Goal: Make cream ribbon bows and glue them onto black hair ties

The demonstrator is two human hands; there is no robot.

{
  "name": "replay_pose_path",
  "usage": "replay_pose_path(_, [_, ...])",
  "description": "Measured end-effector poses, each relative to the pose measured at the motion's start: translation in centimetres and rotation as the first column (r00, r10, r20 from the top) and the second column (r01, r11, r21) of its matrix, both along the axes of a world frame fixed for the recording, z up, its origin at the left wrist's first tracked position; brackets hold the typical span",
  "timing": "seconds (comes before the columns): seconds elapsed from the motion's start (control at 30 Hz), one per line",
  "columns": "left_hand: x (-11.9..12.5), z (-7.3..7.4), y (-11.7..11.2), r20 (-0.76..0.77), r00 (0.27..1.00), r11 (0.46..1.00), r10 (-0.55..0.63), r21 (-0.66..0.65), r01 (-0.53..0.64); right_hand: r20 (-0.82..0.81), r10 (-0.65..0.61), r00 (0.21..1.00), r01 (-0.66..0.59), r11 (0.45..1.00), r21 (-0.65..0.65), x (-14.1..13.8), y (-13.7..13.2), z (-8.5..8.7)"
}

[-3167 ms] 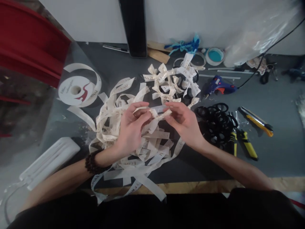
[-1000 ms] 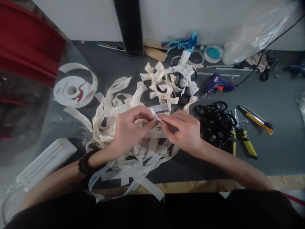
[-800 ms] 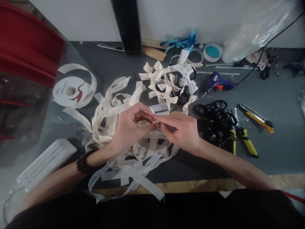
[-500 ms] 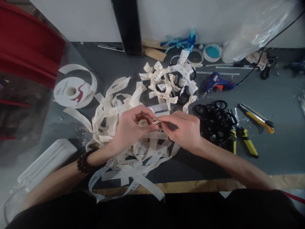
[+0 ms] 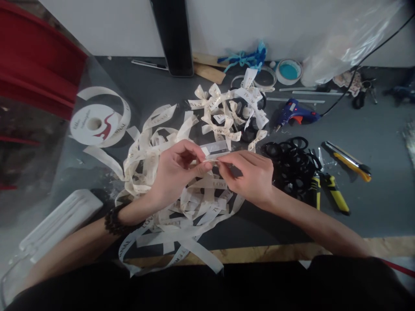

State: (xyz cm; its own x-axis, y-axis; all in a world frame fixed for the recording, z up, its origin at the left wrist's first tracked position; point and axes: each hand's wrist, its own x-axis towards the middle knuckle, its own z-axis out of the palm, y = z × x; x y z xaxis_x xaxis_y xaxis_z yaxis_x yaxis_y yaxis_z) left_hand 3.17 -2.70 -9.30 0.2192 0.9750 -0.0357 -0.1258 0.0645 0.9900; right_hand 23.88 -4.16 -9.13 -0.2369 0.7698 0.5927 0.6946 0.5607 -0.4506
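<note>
My left hand and my right hand meet over the middle of the table. Between them is a small piece of cream ribbon, pinched at its left by the left thumb and fingers and at its right by the right fingertips. Fingers partly cover it, so its exact fold cannot be told. Beneath and left of the hands spreads a tangle of printed ribbon strips. Finished-looking ribbon bows lie just beyond them, and a heap of black hair ties is close by my right hand.
At left stand a ribbon spool and a white device. To the right lie a blue glue gun with its cord, yellow-handled pliers and a yellow utility knife. A dark phone leans at the back, near a tape roll.
The fingertips have risen slightly, and the ribbon piece between them now lies flatter and shows a pale surface. Both hands keep their pinch.
</note>
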Motion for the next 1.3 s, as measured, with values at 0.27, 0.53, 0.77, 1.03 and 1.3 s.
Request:
replay_pose_path(0.27, [0.3,0.3,0.0,0.005,0.992,0.984,-0.124,-0.128,0.123,0.011,0.078,0.997,-0.078,0.997,0.018,0.0,0.3,-0.4])
replay_pose_path(0.53, [-0.2,0.5,0.2,-0.037,0.993,0.986,-0.115,-0.122,0.11,0.014,0.035,0.999,-0.036,0.998,0.047,0.1,0.2,-0.5])
replay_pose_path(0.77, [-0.2,0.6,0.5,-0.003,0.99,0.966,-0.144,-0.216,0.14,-0.095,0.066,0.993,-0.076,0.992,-0.102,-0.2,-0.1,0.1])
replay_pose_path(1.03, [-0.1,0.9,0.1,-0.145,0.979,0.988,-0.142,-0.079,0.131,-0.088,0.042,0.995,-0.048,0.997,-0.068,-0.2,0.0,0.4])
replay_pose_path(1.3, [-0.2,0.6,0.1,-0.033,0.981,0.972,-0.189,-0.145,0.183,0.053,0.072,0.996,-0.073,0.997,0.015,0.0,0.2,-0.6])
